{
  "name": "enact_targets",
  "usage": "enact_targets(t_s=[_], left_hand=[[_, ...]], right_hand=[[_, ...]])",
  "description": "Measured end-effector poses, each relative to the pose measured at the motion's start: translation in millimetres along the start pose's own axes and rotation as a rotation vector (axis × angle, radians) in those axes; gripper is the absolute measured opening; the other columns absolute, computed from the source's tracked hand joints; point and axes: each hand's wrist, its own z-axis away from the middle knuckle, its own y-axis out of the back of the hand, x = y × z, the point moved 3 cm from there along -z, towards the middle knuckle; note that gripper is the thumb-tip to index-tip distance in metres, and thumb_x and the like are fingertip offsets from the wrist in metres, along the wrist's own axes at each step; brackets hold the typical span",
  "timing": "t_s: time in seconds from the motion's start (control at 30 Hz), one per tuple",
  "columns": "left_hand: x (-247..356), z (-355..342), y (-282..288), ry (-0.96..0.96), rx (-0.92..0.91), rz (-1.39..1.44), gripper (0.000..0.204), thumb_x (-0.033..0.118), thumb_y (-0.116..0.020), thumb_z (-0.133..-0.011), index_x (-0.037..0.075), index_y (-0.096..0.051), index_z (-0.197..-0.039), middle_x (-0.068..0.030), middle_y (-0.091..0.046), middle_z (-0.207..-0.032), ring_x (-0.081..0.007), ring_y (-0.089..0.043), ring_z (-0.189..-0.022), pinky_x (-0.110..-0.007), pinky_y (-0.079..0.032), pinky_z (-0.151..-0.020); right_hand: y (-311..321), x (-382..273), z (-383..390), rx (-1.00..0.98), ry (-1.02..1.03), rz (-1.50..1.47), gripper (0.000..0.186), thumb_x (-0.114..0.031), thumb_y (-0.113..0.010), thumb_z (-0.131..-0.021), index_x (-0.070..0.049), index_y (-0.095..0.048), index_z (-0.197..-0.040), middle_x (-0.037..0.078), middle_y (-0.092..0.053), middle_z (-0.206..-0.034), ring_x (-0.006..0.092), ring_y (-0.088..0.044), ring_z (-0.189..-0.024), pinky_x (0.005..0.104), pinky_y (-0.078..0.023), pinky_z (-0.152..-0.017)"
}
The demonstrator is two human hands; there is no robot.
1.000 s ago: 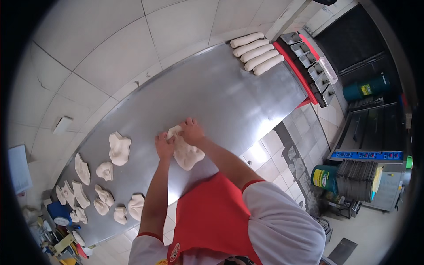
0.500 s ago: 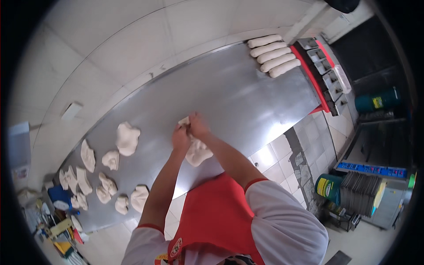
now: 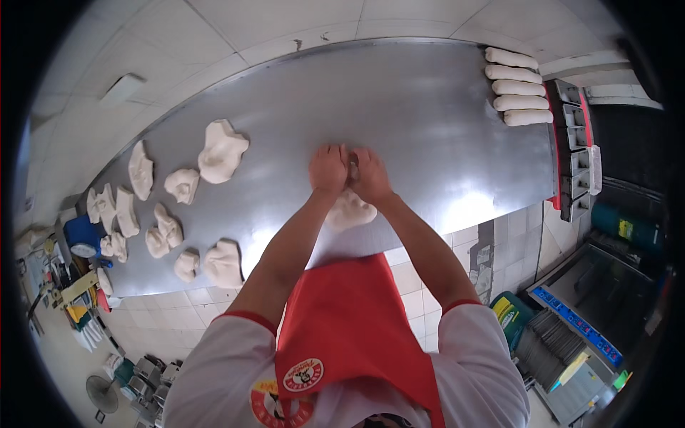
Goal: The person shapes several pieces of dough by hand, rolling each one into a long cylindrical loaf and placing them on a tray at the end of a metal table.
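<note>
My left hand (image 3: 330, 170) and my right hand (image 3: 369, 173) are side by side at the middle of the steel table. Their fingers curl down and close on the far end of a piece of pale dough (image 3: 351, 212). A rounded lump of it bulges out toward me below my wrists. What lies under my fingers is mostly hidden. To the left are several loose, uneven dough pieces, among them a large one (image 3: 222, 151), a folded one (image 3: 164, 230) and a near one (image 3: 224, 263).
Several smooth dough rolls (image 3: 519, 88) lie in a row at the table's far right. Metal loaf tins (image 3: 574, 116) stand past the right edge. A blue scale (image 3: 84, 239) sits at the left end. The bare steel tabletop (image 3: 421, 121) runs along a tiled wall.
My view has swung, so the table lies straighter across it. My hands have come level side by side, and the dough end that showed beyond them is now covered.
</note>
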Motion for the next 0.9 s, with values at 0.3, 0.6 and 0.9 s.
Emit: enact_targets(t_s=[0.3,0.6,0.9], left_hand=[[24.5,-28.1,17.5,-0.417,0.346,0.006,0.028,0.038,-0.063,-0.103,0.011,-0.073,-0.102,-0.0101,-0.066,-0.127,-0.0318,-0.060,-0.120,-0.053,-0.043,-0.102],[17.2,3.5,6.4,-0.172,0.240,0.020,0.035,0.041,-0.059,-0.108,0.008,-0.071,-0.102,-0.0140,-0.070,-0.122,-0.0382,-0.065,-0.112,-0.055,-0.048,-0.093],[10.3,17.8,41.3,0.124,-0.452,0.141,0.033,0.037,-0.057,-0.108,0.010,-0.074,-0.104,-0.0115,-0.069,-0.107,-0.0369,-0.064,-0.110,-0.059,-0.046,-0.102]], right_hand=[[-6.4,21.1,-7.1,0.316,0.257,0.557,0.084,-0.043,-0.078,-0.091,-0.007,-0.045,-0.160,0.018,-0.047,-0.159,0.0422,-0.043,-0.148,0.0660,-0.034,-0.117],[-9.1,-2.1,22.7,0.011,0.071,0.449,0.069,-0.029,-0.069,-0.100,-0.004,-0.043,-0.159,0.014,-0.055,-0.139,0.0363,-0.054,-0.128,0.0515,-0.043,-0.110],[-17.8,17.3,58.3,0.250,0.271,0.414,0.065,-0.040,-0.074,-0.095,-0.010,-0.055,-0.149,0.014,-0.058,-0.133,0.0360,-0.057,-0.126,0.0524,-0.043,-0.105]])
